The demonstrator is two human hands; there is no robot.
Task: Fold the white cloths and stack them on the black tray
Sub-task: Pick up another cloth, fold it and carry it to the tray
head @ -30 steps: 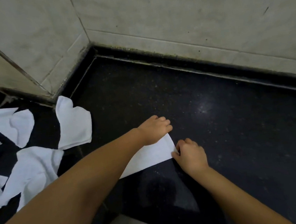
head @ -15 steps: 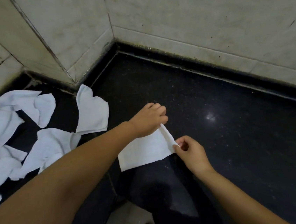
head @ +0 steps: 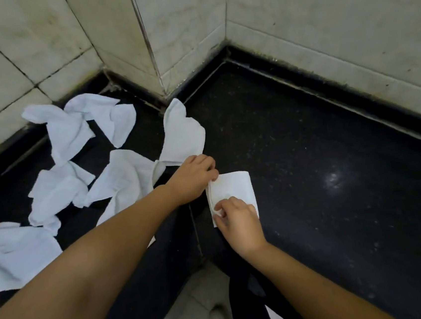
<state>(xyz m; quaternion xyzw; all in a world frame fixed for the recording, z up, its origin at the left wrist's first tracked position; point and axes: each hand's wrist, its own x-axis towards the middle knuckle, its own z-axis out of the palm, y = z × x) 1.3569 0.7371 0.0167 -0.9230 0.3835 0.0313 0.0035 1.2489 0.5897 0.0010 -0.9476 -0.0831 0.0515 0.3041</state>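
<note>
A small folded white cloth (head: pixel 236 188) lies on the black counter (head: pixel 320 153) near its front edge. My left hand (head: pixel 193 178) pinches the cloth's upper left corner. My right hand (head: pixel 239 221) pinches its lower left corner with curled fingers and covers part of it. Several unfolded white cloths (head: pixel 118 179) lie crumpled on the counter to the left, one of them (head: pixel 182 133) just behind my left hand. No separate black tray can be told apart from the dark surface.
Pale tiled walls (head: pixel 319 18) close the counter at the back and form a jutting corner (head: pixel 152 61) behind the loose cloths. The counter's front edge (head: pixel 197 238) runs below my hands, with dark clothing and a pale floor beneath.
The cloth has been folded over to the right into a smaller, narrower rectangle and laid flat. Both hands now hold its left edge. The camera has turned left, showing more loose cloths.
</note>
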